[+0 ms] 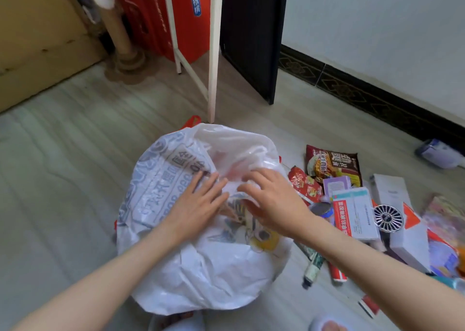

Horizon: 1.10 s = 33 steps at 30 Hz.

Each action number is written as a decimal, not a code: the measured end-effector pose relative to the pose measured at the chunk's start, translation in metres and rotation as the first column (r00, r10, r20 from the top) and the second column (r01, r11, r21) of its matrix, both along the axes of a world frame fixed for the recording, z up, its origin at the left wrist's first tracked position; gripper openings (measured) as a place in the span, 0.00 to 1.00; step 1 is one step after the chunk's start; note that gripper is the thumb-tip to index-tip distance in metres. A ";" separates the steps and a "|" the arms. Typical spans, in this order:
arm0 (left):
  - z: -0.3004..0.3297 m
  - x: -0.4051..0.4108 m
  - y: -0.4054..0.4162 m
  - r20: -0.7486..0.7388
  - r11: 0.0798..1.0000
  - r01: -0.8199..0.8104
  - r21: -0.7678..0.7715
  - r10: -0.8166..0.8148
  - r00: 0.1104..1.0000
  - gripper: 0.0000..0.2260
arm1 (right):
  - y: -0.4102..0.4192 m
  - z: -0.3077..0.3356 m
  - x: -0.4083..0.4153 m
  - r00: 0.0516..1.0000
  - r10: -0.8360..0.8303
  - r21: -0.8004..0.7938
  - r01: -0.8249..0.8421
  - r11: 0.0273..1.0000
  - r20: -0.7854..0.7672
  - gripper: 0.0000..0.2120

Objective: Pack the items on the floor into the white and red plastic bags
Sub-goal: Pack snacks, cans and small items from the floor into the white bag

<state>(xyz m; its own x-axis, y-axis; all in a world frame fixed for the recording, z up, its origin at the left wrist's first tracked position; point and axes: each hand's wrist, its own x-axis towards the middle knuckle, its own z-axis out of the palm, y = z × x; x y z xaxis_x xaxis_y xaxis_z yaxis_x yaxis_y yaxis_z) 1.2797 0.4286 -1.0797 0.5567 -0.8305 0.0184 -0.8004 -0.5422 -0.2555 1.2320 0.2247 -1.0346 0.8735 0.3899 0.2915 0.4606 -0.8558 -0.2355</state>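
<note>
Both forearms enter from the bottom edge, and your hands meet on top of the white plastic bag (pixel 201 267), which sits on the floor (pixel 63 179) directly in front of you.

Left hand (pixel 198 204): fingers straight, palm down, pressing flat on the printed side of the bag. It holds nothing.

Right hand (pixel 274 199): fingers loosely bent over the crumpled plastic near the bag's mouth (whether they actually pinch the film, you cannot tell from this view).

Red bag: only slivers of red (pixel 192 121) show at the far rim of the white one, so it seems to lie beneath.

Items left to pack lie in a heap to your right, just beside the bag: a noodle packet (pixel 332 164), a red snack pouch (pixel 304 183), a white-and-teal box (pixel 354 215), a small round fan (pixel 388 217), a tube (pixel 313 265).

Judgement: the bag's mouth is not yet spread open. The heap lies off the right hand's side, so that hand is the nearer one for the next pick, while the left steadies the bag.
</note>
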 end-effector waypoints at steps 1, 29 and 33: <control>0.000 0.005 0.005 -0.025 0.998 -0.017 0.061 0.019 1.000 0.18 | 0.005 -0.010 -0.002 0.991 0.060 -0.053 -0.066 0.996 -0.118 0.16; -0.037 0.033 0.058 -0.319 0.793 -0.131 0.595 0.383 0.867 0.43 | 0.032 -0.110 0.022 0.670 -0.159 -0.351 -0.161 0.922 -0.725 0.34; -0.052 0.031 0.062 -0.354 0.803 -0.178 0.568 0.434 0.828 0.44 | 0.028 -0.122 0.022 0.647 -0.222 -0.401 -0.143 0.905 -0.729 0.40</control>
